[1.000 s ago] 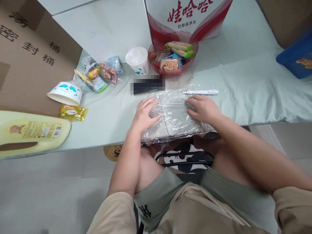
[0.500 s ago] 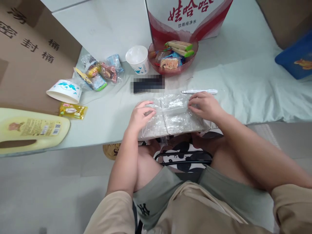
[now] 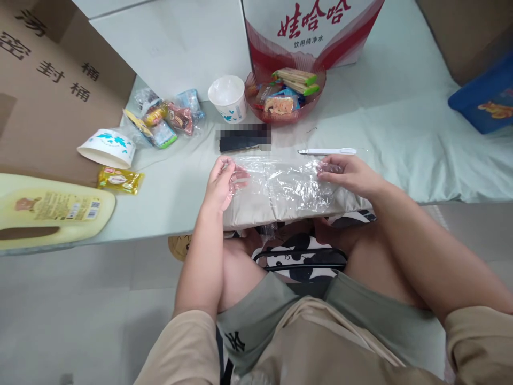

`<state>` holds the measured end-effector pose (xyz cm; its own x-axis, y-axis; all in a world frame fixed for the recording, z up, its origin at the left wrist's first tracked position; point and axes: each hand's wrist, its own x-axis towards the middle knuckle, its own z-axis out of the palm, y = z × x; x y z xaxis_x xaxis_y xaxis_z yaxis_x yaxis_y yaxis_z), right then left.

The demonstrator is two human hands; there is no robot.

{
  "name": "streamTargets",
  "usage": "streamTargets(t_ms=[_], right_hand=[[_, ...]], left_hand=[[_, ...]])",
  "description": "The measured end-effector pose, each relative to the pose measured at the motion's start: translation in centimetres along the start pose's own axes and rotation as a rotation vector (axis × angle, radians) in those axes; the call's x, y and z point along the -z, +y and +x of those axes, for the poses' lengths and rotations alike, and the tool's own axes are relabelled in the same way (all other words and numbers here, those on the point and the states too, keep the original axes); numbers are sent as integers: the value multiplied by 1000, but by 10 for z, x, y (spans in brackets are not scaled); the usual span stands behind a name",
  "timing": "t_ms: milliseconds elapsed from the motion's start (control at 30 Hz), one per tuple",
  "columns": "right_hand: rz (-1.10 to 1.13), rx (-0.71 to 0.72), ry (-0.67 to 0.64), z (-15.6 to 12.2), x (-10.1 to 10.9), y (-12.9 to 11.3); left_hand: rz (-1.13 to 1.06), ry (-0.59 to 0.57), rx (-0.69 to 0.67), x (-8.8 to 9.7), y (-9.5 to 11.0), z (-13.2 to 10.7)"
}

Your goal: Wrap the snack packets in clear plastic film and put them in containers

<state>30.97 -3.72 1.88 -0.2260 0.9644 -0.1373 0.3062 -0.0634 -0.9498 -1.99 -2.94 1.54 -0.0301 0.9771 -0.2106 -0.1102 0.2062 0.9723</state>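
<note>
A flat grey-beige folded bundle (image 3: 276, 206) lies at the table's near edge, partly under a sheet of clear plastic wrap (image 3: 288, 182). My left hand (image 3: 222, 182) pinches the wrap's left end, lifted a little off the bundle. My right hand (image 3: 348, 174) pinches the wrap's right end. The film stretches between both hands over the bundle's far half. The bundle's near strip lies bare.
A white pen-like tool (image 3: 326, 151) lies just beyond the bundle, with a dark flat object (image 3: 242, 140) to its left. A red bowl of snacks (image 3: 285, 96), a paper cup (image 3: 227, 99), a bag of snacks (image 3: 162, 120), a tipped cup (image 3: 106, 148), a yellow jug (image 3: 48, 211) and cardboard boxes surround them.
Both hands went from lying flat on the wrapped bundle to pinching the film's ends and drawing it back toward the far side, baring the bundle's near edge.
</note>
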Motion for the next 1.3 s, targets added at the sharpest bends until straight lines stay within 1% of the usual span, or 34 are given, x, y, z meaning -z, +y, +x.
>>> streamTargets(t_ms=[33,100,133,200,267,300,333,367,433,467,500,533,567,600,633,667,700,733,767,800,833,900,967,1000,1033,1067,1100,1167,1200,1233,1267,1300], right_hand=[[-11,-11,-12,0,0,0],[27,-40,0,-1,0,-1],[65,-55,6,-2,1,-1],[129,-89,-36,-7,5,-2],[147,-110,-121,-13,11,-1],[116,-104,-142,-15,13,0],[51,-82,-126,-16,15,1],[-42,-47,-65,-17,17,2],[-225,29,137,-14,17,3],[-264,60,240,-11,16,3],[-242,85,323,-8,15,2],[-159,102,362,-4,14,1],[-30,113,351,-1,12,0],[117,121,299,1,11,-2],[248,127,220,3,10,-4],[327,135,137,4,9,-6],[332,147,67,4,8,-8],[259,171,11,3,6,-9],[127,207,-38,1,4,-9],[-28,246,-98,-1,1,-9],[-176,284,-167,-4,-3,-9],[-390,336,-300,-10,-10,-7],[-478,362,-381,-15,-14,-7],[-485,375,-398,-18,-15,-7],[-472,394,-398,-20,-15,-9],[-443,414,-378,-21,-13,-11],[-405,427,-327,-22,-11,-14],[-303,418,-139,-21,-8,-19],[-235,394,-46,-20,-8,-20],[-153,360,10,-18,-9,-21],[-64,325,12,-16,-12,-21],[20,290,-42,-14,-16,-20]], left_hand=[[56,27,34,0,0,1],[168,59,58,-1,-2,4],[201,67,52,-1,-3,4],[204,78,49,-1,-2,5],[187,58,98,-3,0,5],[189,27,137,-4,2,5],[201,-13,172,-6,3,4],[216,-52,196,-8,4,5],[239,-99,207,-14,4,5],[244,-108,196,-18,4,6],[245,-118,182,-21,3,6],[249,-141,173,-25,2,5],[258,-183,170,-29,0,4],[272,-241,174,-32,-1,3],[290,-306,183,-36,-2,1],[308,-374,198,-40,-2,-2],[321,-432,216,-43,-2,-4],[324,-471,229,-46,-2,-5],[315,-482,233,-48,-1,-6],[297,-458,227,-49,-1,-5],[274,-400,208,-49,0,-4],[226,-207,132,-46,0,2],[192,-31,48,-39,1,9],[183,14,24,-35,1,12],[177,26,20,-31,2,15],[172,11,36,-28,2,16],[165,-19,62,-26,3,16],[146,-103,126,-25,5,12],[137,-153,159,-26,7,10],[130,-202,192,-29,9,6],[127,-253,227,-33,10,3],[126,-304,265,-37,11,-1]])
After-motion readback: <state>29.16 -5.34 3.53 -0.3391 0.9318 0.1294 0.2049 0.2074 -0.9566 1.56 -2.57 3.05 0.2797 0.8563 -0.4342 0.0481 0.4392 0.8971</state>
